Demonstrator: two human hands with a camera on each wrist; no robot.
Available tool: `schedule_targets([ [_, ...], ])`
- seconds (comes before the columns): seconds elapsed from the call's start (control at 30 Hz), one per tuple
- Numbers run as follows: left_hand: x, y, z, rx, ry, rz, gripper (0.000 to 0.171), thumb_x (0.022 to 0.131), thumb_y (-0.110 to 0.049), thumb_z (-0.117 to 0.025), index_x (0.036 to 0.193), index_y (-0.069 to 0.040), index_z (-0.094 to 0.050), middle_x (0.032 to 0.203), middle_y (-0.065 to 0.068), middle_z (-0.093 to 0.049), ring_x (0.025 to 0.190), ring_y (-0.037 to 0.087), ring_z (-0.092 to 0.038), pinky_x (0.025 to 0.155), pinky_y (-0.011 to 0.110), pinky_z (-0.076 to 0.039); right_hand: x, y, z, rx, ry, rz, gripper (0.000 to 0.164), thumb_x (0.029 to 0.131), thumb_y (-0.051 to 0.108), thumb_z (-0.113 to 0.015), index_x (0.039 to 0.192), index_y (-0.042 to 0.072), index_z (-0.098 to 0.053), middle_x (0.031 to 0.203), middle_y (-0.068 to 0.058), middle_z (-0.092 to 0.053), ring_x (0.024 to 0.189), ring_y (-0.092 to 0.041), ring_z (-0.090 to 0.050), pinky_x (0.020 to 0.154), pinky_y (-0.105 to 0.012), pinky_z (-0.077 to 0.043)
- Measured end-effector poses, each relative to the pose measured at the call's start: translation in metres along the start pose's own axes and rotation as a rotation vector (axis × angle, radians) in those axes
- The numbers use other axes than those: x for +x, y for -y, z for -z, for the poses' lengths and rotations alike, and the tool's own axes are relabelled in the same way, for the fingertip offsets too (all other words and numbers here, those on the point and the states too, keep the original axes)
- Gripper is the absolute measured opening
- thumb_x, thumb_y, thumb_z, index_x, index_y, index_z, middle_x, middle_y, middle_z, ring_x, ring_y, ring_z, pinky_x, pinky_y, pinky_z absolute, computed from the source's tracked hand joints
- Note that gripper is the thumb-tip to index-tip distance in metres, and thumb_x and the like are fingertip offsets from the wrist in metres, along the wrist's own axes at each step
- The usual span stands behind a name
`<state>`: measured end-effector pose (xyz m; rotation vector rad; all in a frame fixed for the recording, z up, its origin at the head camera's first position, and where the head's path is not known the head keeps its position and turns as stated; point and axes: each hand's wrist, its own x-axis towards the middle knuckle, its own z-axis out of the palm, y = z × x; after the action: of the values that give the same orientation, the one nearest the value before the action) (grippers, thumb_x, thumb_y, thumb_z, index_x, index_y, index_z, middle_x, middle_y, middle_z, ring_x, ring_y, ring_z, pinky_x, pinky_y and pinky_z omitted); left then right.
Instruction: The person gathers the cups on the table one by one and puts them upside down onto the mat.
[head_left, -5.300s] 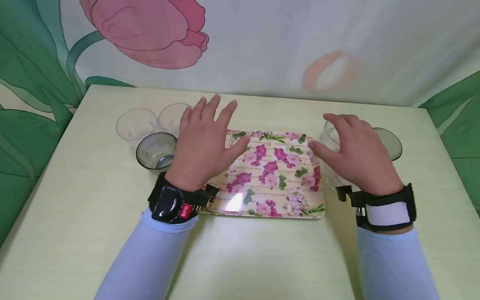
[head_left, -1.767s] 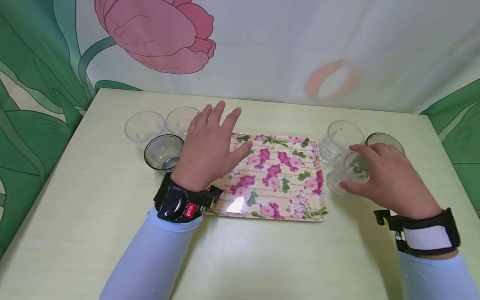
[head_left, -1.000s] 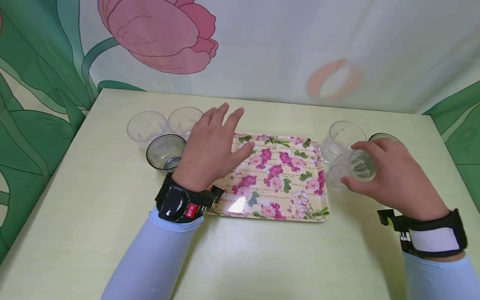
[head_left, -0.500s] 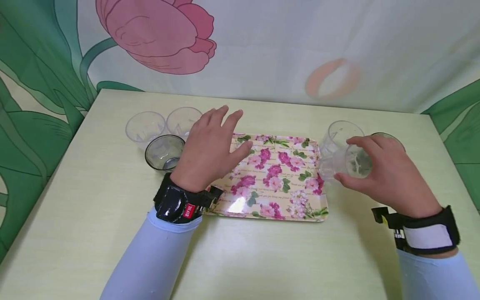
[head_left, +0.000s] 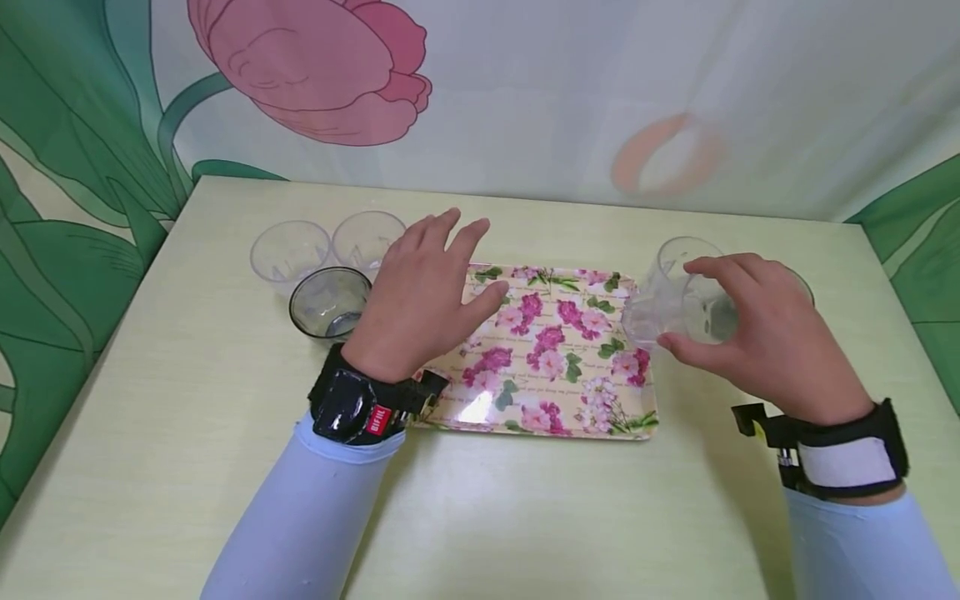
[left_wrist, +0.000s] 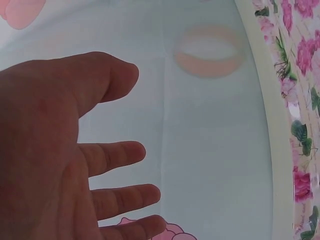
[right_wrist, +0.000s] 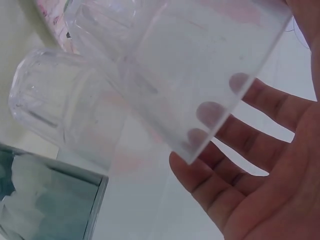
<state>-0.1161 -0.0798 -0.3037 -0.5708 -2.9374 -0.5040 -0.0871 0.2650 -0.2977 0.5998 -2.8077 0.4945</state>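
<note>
My right hand (head_left: 772,342) grips a clear cup (head_left: 662,317) near its rim, fingers on one side and thumb on the other. The cup is tilted, its base toward the right edge of the flowered tray (head_left: 551,358). In the right wrist view the held cup (right_wrist: 185,75) is raised in front of another clear cup (right_wrist: 55,100) and a dark tinted cup (right_wrist: 55,195). My left hand (head_left: 423,296) hovers with spread fingers over the tray's left side, holding nothing. In the left wrist view its fingers (left_wrist: 120,155) are extended, apart from the tray (left_wrist: 302,150).
Left of the tray stand two clear cups, one at the far left (head_left: 288,254) and one beside it (head_left: 366,237), with a dark tinted cup (head_left: 328,304) in front. A printed curtain (head_left: 540,92) hangs behind the pale table (head_left: 510,517).
My right hand has taken hold of the nearest clear cup on the right, lifted and tilted it, and moved it leftward to the tray's edge. My left hand has barely moved.
</note>
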Motion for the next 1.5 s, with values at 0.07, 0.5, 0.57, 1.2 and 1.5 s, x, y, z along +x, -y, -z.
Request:
schedule_targets([
  [0.07, 0.0, -0.001, 0.001, 0.002, 0.002, -0.002, 0.068, 0.096, -0.051, -0.055, 0.152, -0.014, -0.042, 0.155, 0.02, -0.039, 0.144, 0.04, -0.035, 0.118, 0.054, -0.03, 0.001, 0.001, 0.0, 0.003, 0.001, -0.005, 0.071, 0.069, 0.036, -0.088, 0.128, 0.009, -0.061, 0.121, -0.018, -0.064, 0.113, -0.037, -0.055, 0.094, -0.056, -0.039],
  [0.5, 0.0, -0.002, 0.001, 0.005, 0.028, -0.006, 0.07, 0.097, -0.052, -0.053, 0.154, -0.014, -0.039, 0.156, 0.019, -0.039, 0.145, 0.038, -0.034, 0.119, 0.052, -0.028, 0.01, 0.007, -0.007, 0.042, -0.012, 0.017, 0.073, 0.07, 0.033, -0.089, 0.132, 0.009, -0.059, 0.125, -0.015, -0.063, 0.117, -0.034, -0.056, 0.094, -0.051, -0.044],
  [0.57, 0.0, -0.001, 0.001, -0.001, 0.039, -0.008, 0.07, 0.097, -0.053, -0.052, 0.154, -0.014, -0.039, 0.156, 0.018, -0.039, 0.145, 0.038, -0.034, 0.119, 0.052, -0.029, 0.011, 0.007, -0.007, 0.04, -0.016, 0.02, 0.074, 0.07, 0.033, -0.09, 0.133, 0.009, -0.059, 0.126, -0.015, -0.063, 0.117, -0.034, -0.055, 0.094, -0.051, -0.045],
  [1.2, 0.0, -0.001, -0.001, -0.027, 0.052, -0.026, 0.074, 0.095, -0.054, -0.055, 0.155, -0.016, -0.036, 0.158, 0.017, -0.036, 0.146, 0.036, -0.034, 0.117, 0.054, -0.031, 0.019, 0.017, -0.015, 0.082, -0.09, 0.111, 0.077, 0.065, 0.032, -0.093, 0.129, 0.006, -0.061, 0.127, -0.013, -0.062, 0.122, -0.033, -0.054, 0.1, -0.053, -0.042],
  [1.5, 0.0, -0.003, 0.0, -0.005, 0.089, -0.037, 0.075, 0.093, -0.055, -0.056, 0.155, -0.016, -0.038, 0.158, 0.017, -0.037, 0.145, 0.038, -0.035, 0.118, 0.053, -0.03, 0.021, 0.02, -0.018, 0.095, -0.114, 0.13, 0.077, 0.064, 0.031, -0.093, 0.13, 0.006, -0.061, 0.127, -0.013, -0.062, 0.121, -0.033, -0.054, 0.099, -0.052, -0.043],
])
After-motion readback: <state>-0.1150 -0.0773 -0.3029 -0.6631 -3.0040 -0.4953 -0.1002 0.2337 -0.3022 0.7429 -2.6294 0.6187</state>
